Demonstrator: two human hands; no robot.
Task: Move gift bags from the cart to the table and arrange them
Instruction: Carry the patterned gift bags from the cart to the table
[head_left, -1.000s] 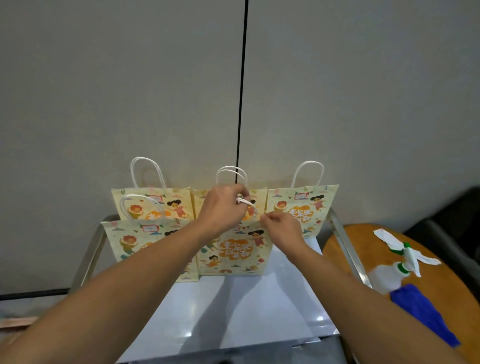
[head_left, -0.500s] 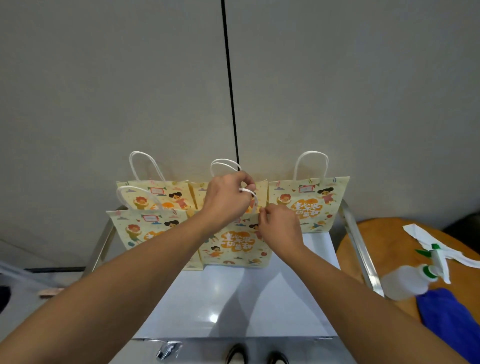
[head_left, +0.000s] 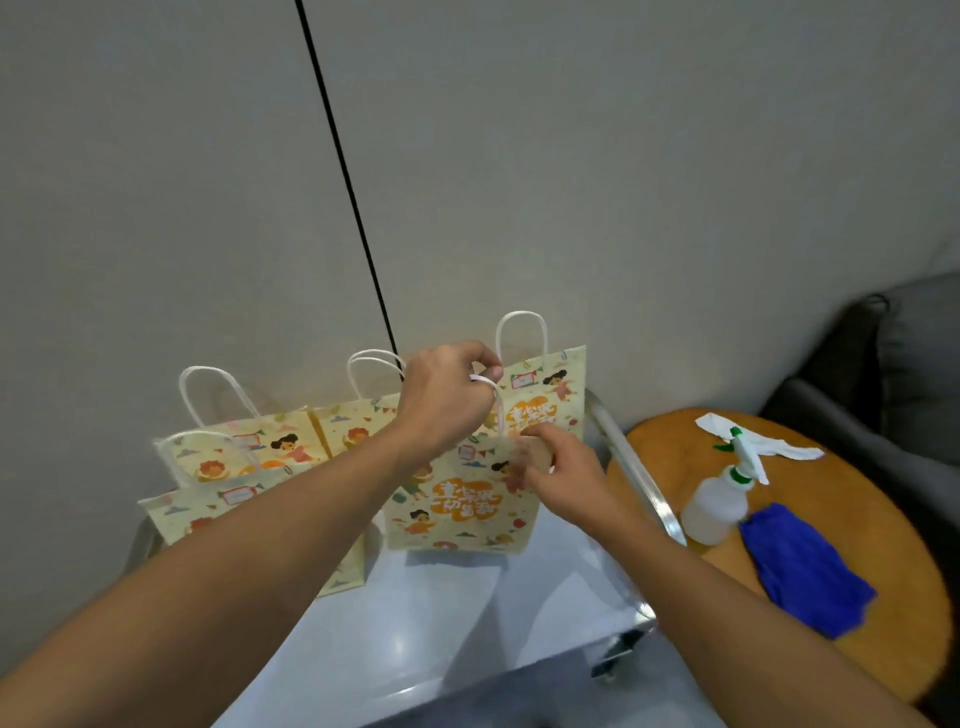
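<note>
Several yellow cartoon-print gift bags with white cord handles stand on the grey cart top (head_left: 431, 623). My left hand (head_left: 447, 400) grips the white handle of the front middle gift bag (head_left: 462, 509) and holds it slightly raised and shifted right. My right hand (head_left: 556, 473) pinches that bag's top edge at its right corner. Behind it stands the right rear bag (head_left: 545, 395). A middle rear bag (head_left: 358, 421), a left rear bag (head_left: 244, 441) and a front left bag (head_left: 218, 509) stay on the cart, partly hidden by my left arm.
A round wooden table (head_left: 883, 545) sits to the right of the cart, carrying a white spray bottle (head_left: 719, 499), a blue cloth (head_left: 805, 571) and a white rag (head_left: 763, 447). The cart's metal rail (head_left: 631, 467) runs between cart and table. A grey sofa (head_left: 914, 374) is at far right.
The front middle bag has come up and moved right, toward the table, held by both hands. The view has swung right, showing more of the table.
</note>
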